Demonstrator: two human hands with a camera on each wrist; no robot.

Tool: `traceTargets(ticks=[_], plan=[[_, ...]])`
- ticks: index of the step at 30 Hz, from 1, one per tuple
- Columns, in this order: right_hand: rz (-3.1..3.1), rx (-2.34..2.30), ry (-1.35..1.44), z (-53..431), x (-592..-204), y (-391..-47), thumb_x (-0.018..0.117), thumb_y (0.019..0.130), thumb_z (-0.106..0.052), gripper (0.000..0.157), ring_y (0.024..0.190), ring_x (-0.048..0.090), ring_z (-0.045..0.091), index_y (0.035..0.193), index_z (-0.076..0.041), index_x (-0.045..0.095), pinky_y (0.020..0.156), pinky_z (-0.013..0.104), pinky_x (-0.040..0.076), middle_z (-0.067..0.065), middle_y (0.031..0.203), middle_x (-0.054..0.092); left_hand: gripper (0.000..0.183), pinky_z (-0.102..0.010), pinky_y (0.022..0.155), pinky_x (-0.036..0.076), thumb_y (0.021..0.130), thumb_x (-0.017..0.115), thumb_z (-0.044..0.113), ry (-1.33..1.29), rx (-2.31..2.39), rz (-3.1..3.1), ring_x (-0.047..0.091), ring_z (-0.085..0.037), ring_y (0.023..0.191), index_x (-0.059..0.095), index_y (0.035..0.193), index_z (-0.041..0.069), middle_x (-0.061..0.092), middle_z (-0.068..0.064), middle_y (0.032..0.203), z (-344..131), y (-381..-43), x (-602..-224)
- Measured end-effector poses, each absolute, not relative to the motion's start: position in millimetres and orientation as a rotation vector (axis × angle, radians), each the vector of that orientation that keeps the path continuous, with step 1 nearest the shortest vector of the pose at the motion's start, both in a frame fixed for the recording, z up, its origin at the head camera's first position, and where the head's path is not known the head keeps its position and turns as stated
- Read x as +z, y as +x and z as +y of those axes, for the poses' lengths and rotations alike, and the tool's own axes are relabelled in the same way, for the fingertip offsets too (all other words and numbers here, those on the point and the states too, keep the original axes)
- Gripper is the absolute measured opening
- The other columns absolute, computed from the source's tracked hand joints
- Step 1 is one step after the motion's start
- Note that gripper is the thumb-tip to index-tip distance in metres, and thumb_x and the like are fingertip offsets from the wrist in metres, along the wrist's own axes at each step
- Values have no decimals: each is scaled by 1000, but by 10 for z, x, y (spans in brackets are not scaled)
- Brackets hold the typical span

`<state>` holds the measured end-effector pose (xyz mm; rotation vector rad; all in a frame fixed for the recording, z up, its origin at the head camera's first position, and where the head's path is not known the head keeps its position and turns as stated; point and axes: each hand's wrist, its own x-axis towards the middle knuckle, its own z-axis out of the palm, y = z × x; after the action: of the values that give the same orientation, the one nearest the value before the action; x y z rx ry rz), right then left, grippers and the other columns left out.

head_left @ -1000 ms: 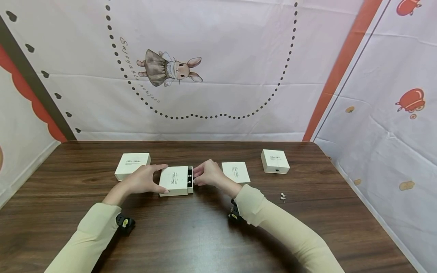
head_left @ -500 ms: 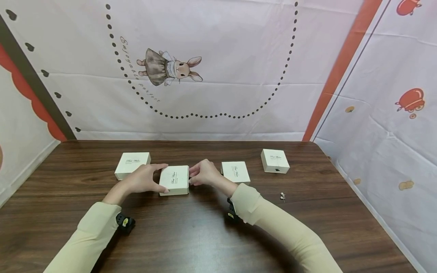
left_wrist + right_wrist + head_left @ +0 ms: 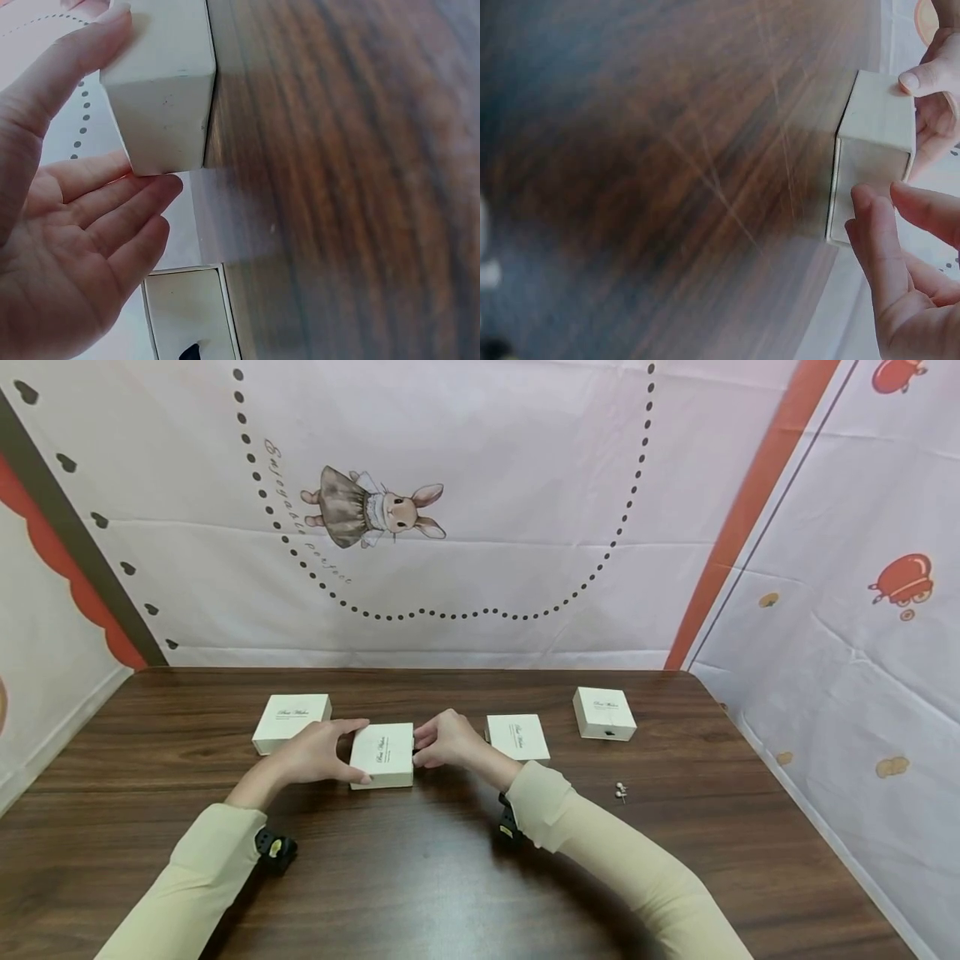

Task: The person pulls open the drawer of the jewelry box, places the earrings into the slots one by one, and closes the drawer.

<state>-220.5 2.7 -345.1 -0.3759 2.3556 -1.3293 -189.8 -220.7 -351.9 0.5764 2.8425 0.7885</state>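
My left hand (image 3: 317, 753) grips a small white box (image 3: 381, 750) from its left end, thumb along the near side and fingers at the far side. Dark script is printed on its lid. In the right wrist view, the box's drawer front (image 3: 866, 163) sits level with the sleeve's edge. Against that front rest the fingertips of my right hand (image 3: 453, 743), the fingers fairly straight. What lies inside the box is hidden. The left wrist view shows the box's plain closed end (image 3: 161, 120) above my fingers.
A white box (image 3: 292, 720) stands behind my left hand. Another white box (image 3: 519, 737) lies just right of my right hand, and one more box (image 3: 604, 714) with a dark tab is farther right. Loose pearl earrings (image 3: 621, 792) lie on the brown table (image 3: 450, 877).
The drawer, which stuck out to the right showing earrings on black lining, has slid left into its sleeve. My right hand moved left with it; my left hand stayed on the box.
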Motion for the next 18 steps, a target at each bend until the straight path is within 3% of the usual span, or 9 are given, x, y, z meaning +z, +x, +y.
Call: traceTargets(ticks=[8,13,18], plan=[[2401,-1277,-456,210,-3357,-2246,72,74,0,37,70,66,18,110,3,63,64,29,54,11,91,69,98,-53,93,37,65,77,49,584,828,2906,40,-40,121,36,136,-4,40,-25,136,-2163,-1887,-3509],[2413,-1299,-473,391,-3255,-2288,73,75,-4,42,78,66,17,115,3,61,72,34,53,12,94,69,85,-54,94,35,71,73,48,593,893,2964,40,-40,121,43,133,-1,43,-24,134,-2049,-1921,-3467],[2439,-1320,-449,599,-3197,-2329,73,76,-7,40,83,66,17,114,0,63,74,30,52,10,95,69,63,-51,93,38,79,70,38,645,964,2968,47,-36,116,51,127,1,52,-19,127,-1868,-1982,-3451]])
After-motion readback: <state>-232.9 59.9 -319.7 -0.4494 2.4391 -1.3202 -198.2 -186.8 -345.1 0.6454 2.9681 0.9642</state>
